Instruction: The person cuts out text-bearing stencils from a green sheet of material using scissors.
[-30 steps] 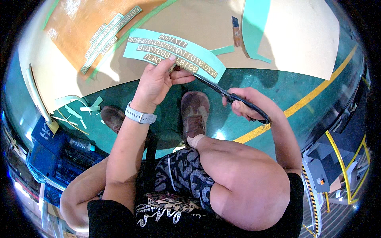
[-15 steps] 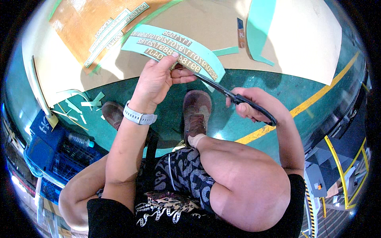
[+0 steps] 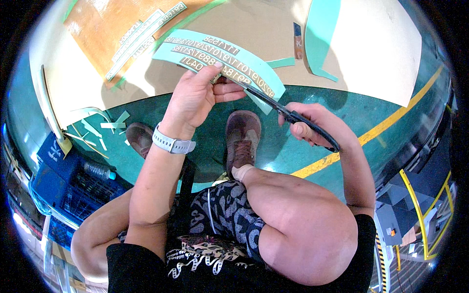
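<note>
A curved teal sheet (image 3: 266, 78) with rows of raised, mirror-reversed characters is held up in front of me, over the near edge of the cream table. My left hand (image 3: 193, 100), with a pale watch on its wrist, pinches its lower edge, thumb on top and fingers beneath. In my right hand (image 3: 312, 124) is a pair of black scissors (image 3: 273, 103). Their blades lie along the lower row of characters, near my left fingertips. A narrow teal piece (image 3: 261, 103) hangs beside the blades. Part of the blades is hidden by the sheet.
An orange-brown panel (image 3: 90, 41) with character strips lies at far left. Another curved teal sheet (image 3: 320, 39) and a small flat brush-like tool (image 3: 297, 41) lie on the right. Offcuts (image 3: 90, 132) litter the green floor near a blue crate (image 3: 93, 188). A yellow floor line (image 3: 376, 136) runs right.
The teal sheet has shifted slightly right in my left hand's grip, and the narrow piece hangs a little lower. My right hand and the scissors have moved slightly up.
</note>
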The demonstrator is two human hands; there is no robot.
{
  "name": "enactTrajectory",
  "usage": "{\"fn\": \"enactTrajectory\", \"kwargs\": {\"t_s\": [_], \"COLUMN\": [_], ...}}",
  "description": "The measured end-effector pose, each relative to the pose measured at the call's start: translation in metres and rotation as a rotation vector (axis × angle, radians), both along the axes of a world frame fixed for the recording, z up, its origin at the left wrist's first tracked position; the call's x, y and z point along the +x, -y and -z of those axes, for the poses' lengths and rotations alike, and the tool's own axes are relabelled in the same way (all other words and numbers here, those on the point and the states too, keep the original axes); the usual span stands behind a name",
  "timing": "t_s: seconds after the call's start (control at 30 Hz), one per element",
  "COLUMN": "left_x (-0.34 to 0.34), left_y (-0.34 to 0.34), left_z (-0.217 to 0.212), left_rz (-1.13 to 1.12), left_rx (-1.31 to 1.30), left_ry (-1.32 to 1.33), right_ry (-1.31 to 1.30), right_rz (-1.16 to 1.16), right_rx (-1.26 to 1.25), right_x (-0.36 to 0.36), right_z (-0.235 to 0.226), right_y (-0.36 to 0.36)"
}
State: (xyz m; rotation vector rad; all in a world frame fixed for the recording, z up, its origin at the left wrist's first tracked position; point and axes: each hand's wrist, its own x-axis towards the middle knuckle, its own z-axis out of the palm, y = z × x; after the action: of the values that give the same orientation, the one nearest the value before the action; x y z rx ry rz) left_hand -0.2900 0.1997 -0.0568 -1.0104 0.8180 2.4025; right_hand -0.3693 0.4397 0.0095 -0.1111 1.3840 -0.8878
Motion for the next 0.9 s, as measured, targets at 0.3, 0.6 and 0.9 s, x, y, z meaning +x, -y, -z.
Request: {"fn": "enactTrajectory", "kwargs": {"t_s": [0.3,0.6,0.9], "left_x": [-0.0016,-0.0028,-0.0025], "left_y": [-0.0033,-0.0033,-0.0051], "left_z": [-0.0037,-0.006,-0.0056], "left_rz": [-0.022,-0.024,-0.034], "left_rx": [0.013,0.026,0.018], "left_ry": [-0.005,-0.009,-0.023], "right_ry": [-0.036,-0.083,-0.132], "right_rz": [0.013,-0.011,-0.036], "right_rx": [-0.016,-0.032,-0.084], "right_x": [-0.0007,-0.0006,0.0007], "right_z": [-0.0002,-0.0011,0.0013], "right_y": [-0.0009,-0.0054,-0.0081]}}
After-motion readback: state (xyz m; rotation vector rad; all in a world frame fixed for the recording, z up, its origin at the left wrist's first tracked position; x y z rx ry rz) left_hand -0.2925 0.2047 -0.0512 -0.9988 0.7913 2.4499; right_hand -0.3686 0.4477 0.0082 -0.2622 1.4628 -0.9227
